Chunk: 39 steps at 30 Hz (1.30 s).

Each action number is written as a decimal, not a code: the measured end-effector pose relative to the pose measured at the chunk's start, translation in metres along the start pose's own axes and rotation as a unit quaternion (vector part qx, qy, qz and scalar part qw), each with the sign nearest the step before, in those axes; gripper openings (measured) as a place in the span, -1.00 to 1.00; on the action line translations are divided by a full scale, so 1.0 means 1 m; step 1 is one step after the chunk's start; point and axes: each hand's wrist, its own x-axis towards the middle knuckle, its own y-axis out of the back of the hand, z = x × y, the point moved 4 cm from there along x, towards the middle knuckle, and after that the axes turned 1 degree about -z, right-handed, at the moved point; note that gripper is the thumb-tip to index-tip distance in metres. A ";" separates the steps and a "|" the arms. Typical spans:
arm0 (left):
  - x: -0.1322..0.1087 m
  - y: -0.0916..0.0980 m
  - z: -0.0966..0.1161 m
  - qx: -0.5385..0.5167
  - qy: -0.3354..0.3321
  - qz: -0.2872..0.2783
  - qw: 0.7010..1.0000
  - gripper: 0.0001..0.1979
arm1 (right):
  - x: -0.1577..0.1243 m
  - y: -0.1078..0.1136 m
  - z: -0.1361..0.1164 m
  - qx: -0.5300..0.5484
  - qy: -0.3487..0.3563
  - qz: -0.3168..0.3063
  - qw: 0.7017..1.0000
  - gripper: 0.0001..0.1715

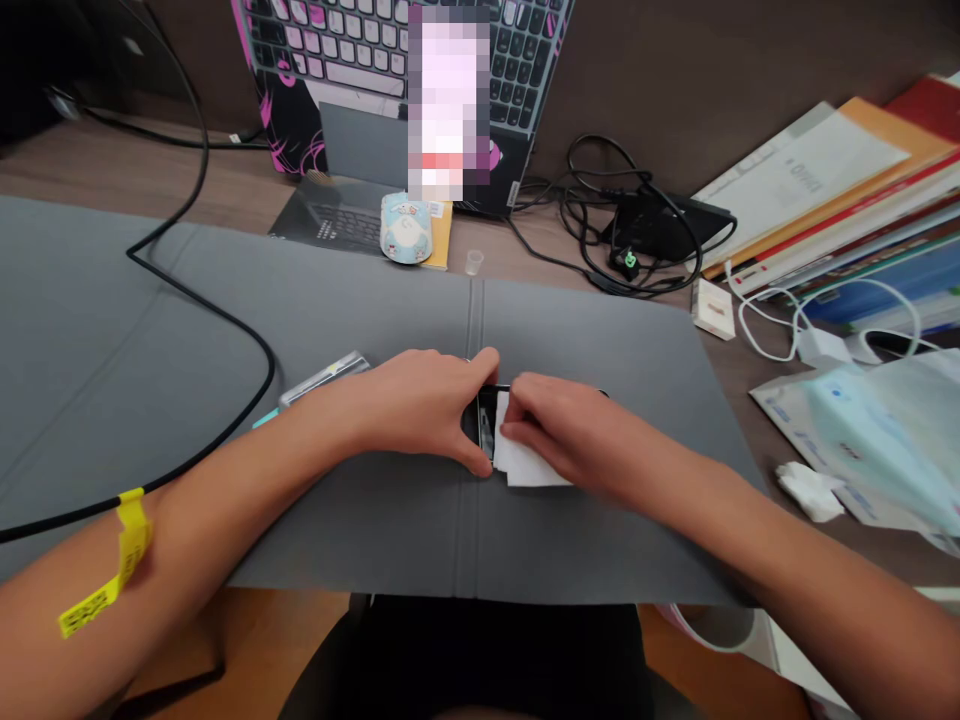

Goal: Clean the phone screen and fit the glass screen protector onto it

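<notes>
A dark, glossy smartphone (487,425) with a thin metallic edge lies flat on the grey desk mat (390,540), mostly covered. My left hand (427,400) grips its left end, thumb on the near edge and fingers on the far edge. Over the phone's right part is a folded white wipe (536,468). My right hand (559,420) presses on the wipe with curled fingers, pinching it against the phone's surface. Behind my left wrist lies a clear plastic case (326,378), partly hidden by the forearm.
A patterned laptop (360,75) stands at the back, with a light-blue mouse (406,228) and a small clear cup (474,262) before it. Black cables (637,190), books (847,190), a plastic packet (870,430) and a crumpled tissue (810,490) are rightward. A black cord (262,345) crosses the mat's left side.
</notes>
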 end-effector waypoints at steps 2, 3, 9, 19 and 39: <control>0.000 0.000 0.000 0.002 0.000 0.001 1.000 -0.37 | 0.003 0.003 0.002 -0.006 -0.011 0.018 1.000 -0.79; 0.000 0.000 0.000 0.003 0.000 0.001 1.000 -0.38 | 0.005 0.003 0.001 -0.009 -0.008 0.023 1.000 -0.79; 0.000 0.000 0.000 0.000 0.002 -0.007 1.000 -0.42 | 0.010 0.002 -0.003 -0.003 0.016 0.000 1.000 -0.81; 0.000 0.001 0.000 0.005 0.009 -0.015 1.000 -0.40 | 0.008 0.001 -0.001 -0.016 0.011 0.026 0.999 -0.78; 0.000 0.002 0.002 0.004 0.006 -0.013 1.000 -0.39 | -0.002 0.002 0.002 -0.008 -0.012 0.069 0.997 -0.79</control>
